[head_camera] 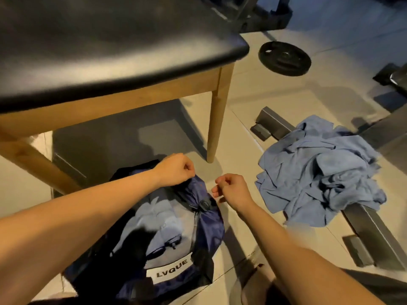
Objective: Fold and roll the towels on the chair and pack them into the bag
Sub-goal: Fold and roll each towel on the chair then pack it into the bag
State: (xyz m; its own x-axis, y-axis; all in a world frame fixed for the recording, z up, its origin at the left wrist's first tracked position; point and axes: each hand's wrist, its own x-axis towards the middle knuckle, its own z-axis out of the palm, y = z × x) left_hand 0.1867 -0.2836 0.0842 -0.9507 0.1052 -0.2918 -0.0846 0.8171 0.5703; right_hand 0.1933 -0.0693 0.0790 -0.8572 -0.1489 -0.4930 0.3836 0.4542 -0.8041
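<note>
Bag [158, 219] lies flat on the floor just in front of the chair [123, 51], label side up, its gathered end toward the chair leg. Left hand [175, 170] is curled at that end, pinching the navy fabric, prob. to pull the mouth open so rolls can go in. Right hand [231, 190] hovers just beside the bag's right edge, fingers curled w/ thumb to forefinger; can't tell if it's got a thin cord or nothing. Cord lock [203, 205] sits btwn the two hands, so I'd guess the drawstring's being loosened. Towels [319, 172] aren't on the seat: one crumpled blue heap on the floor to the right, draped over a metal frame [374, 234], near enough to grab. No folding done yet, looks like.
</note>
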